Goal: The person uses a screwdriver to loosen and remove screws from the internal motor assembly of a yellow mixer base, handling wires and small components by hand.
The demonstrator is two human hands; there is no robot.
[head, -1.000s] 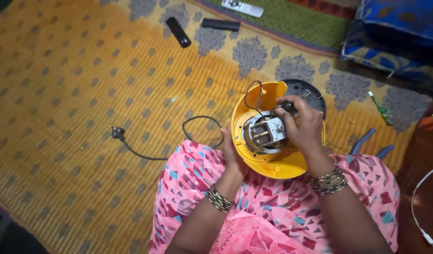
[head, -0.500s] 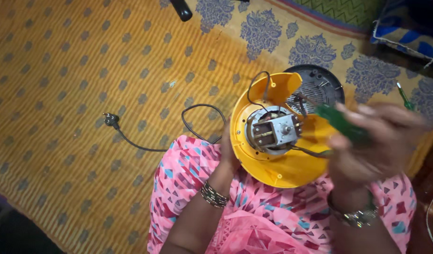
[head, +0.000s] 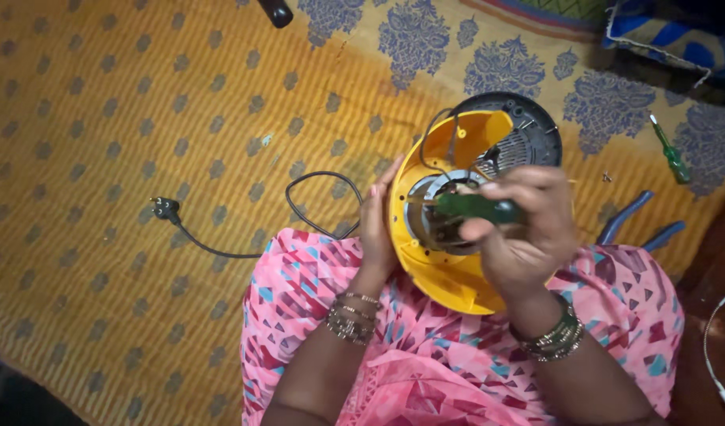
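A round yellow appliance housing (head: 441, 272) rests tilted on my lap, with its motor (head: 433, 221) and wires showing inside. My left hand (head: 378, 229) holds the housing's left rim. My right hand (head: 520, 237) grips a green-handled screwdriver (head: 477, 207) whose tip points left into the motor area. A black power cord (head: 315, 197) runs from the housing across the mat to a plug (head: 167, 210).
A black round grille cover (head: 532, 138) lies on the patterned yellow mat (head: 141, 118) behind the housing. A second green screwdriver (head: 670, 154) and blue-handled pliers (head: 638, 221) lie to the right. A black object (head: 275, 12) sits at the top, a white cable (head: 713, 347) at the right edge.
My right hand left the motor, picked up the green screwdriver from the right, and brought it over the motor. My left hand stayed on the housing rim.
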